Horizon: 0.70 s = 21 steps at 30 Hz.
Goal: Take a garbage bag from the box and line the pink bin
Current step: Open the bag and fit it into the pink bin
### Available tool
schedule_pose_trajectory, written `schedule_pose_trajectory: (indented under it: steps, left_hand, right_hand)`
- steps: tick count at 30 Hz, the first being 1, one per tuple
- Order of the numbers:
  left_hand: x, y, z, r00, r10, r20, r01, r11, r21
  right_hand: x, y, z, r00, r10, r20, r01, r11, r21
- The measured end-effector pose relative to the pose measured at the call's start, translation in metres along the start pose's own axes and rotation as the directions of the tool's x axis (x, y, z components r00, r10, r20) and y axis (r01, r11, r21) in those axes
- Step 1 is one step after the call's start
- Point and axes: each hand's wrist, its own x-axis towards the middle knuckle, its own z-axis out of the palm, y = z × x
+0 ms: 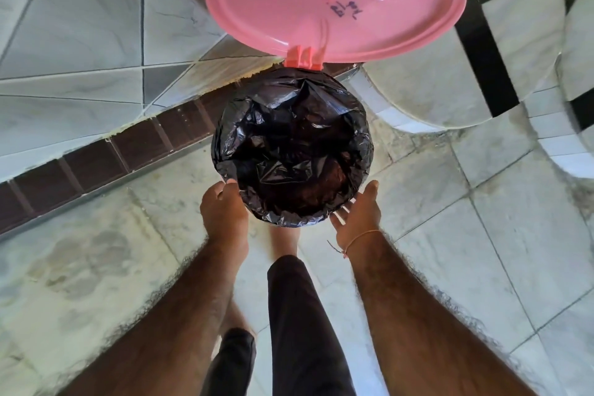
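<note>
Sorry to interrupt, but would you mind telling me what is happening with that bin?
A person is lining a pink bin. Its lid stands open, and a black garbage bag is spread inside and folded over the rim. The left hand grips the bag's near edge; the right hand sits opposite, fingers extended beside the bag.
</note>
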Motion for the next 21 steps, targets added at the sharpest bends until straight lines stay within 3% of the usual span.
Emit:
schedule_pose_trajectory:
  steps: [3,5,10,16,18,21]
  left_hand:
    - [-0.004,-0.003,-0.002,0.998,-0.058,-0.025,0.057,0.997,-0.046]
    - [-0.01,-0.005,0.001,0.984,-0.163,0.079,0.172,0.978,-0.121]
    - [-0.017,-0.011,0.0,0.95,-0.217,0.225,0.266,0.94,-0.215]
    - [-0.007,-0.004,-0.01,0.978,-0.206,0.021,0.206,0.958,-0.199]
    - [-0.015,-0.006,-0.009,0.971,-0.233,0.051,0.238,0.951,-0.198]
    - [-0.03,-0.01,-0.003,0.941,-0.26,0.216,0.305,0.929,-0.208]
  right_hand:
    - [-0.002,-0.001,-0.005,1.0,-0.013,-0.026,0.013,1.0,-0.008]
    - [-0.006,0.002,-0.006,0.998,0.057,0.041,-0.058,0.998,0.016]
    - [-0.01,0.011,-0.006,0.971,0.161,0.179,-0.189,0.97,0.151]
    - [-0.008,0.018,-0.014,0.983,0.183,-0.028,-0.174,0.962,0.209]
    - [-0.011,0.024,-0.011,0.968,0.245,0.055,-0.251,0.933,0.257]
    - [-0.017,0.035,-0.003,0.934,0.29,0.208,-0.343,0.893,0.293]
